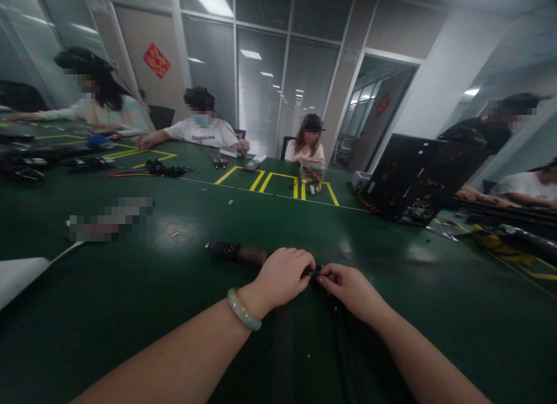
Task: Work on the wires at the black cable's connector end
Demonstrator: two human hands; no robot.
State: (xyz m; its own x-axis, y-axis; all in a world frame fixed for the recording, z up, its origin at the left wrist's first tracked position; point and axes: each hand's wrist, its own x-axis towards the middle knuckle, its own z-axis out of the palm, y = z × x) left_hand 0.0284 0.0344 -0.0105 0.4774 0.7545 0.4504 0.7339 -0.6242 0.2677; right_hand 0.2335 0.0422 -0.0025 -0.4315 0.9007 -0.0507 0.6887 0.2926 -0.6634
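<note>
My left hand (282, 276), a pale green bangle (242, 309) on its wrist, is closed over a dark cylindrical part (237, 253) that lies on the green table (174, 288) and sticks out to the left of the fist. My right hand (346, 283) meets it from the right, fingertips pinched on a small dark piece (315, 270) between the two hands. Dark cables (343, 352) run from there toward me, between my forearms. What the small piece is I cannot make out.
Several people sit round the table at the far side and right. An open black computer case (418, 177) stands at the right. Cable bundles (152, 170) and tools lie at the far left, yellow tape outlines (278, 180) mark the far middle. A white sheet (21, 276) lies near left.
</note>
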